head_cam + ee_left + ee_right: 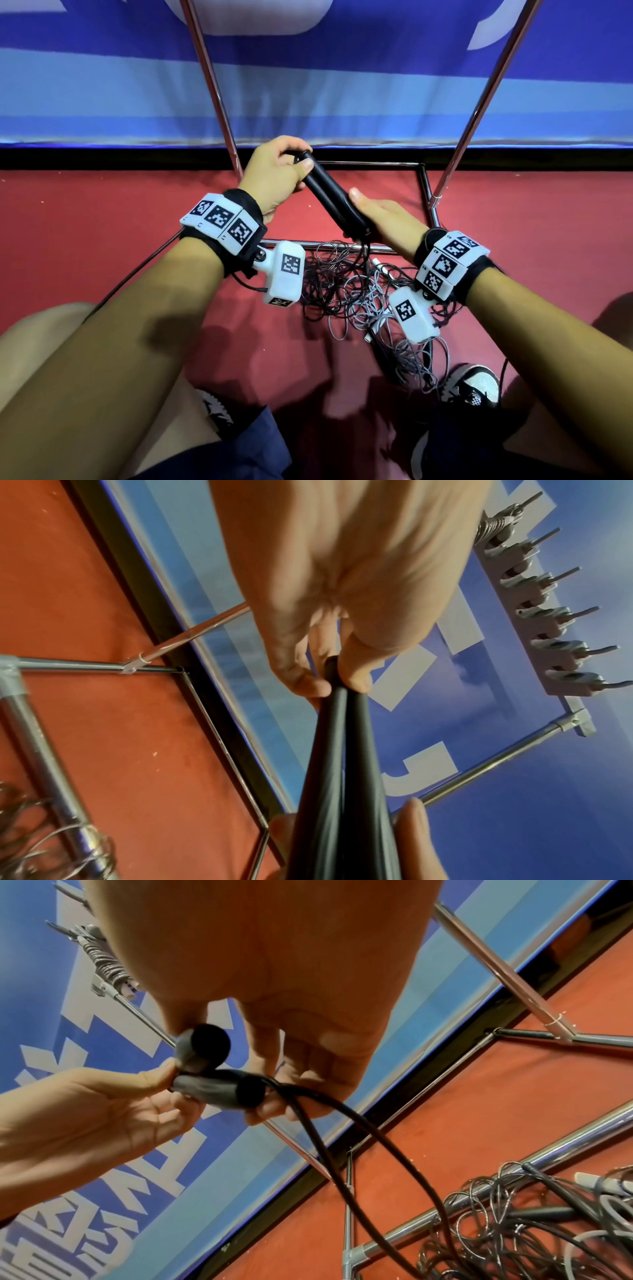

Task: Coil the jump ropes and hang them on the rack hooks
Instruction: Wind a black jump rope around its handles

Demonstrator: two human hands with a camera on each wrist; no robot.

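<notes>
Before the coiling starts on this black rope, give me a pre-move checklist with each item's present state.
1. Both black handles held side by side: ok.
2. Left hand pinches the handles' far end: ok.
3. Right hand grips the cord end: ok.
4. Black cord free of the rope pile on the floor: not ok, it runs down into the tangle.
5. Free rack hooks: ok, several bare; one end hook already carries a coil.
6. Cord clear of the rack's base bar: cannot tell.

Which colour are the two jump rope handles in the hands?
Black; the two foam handles show best in the right wrist view.
</notes>
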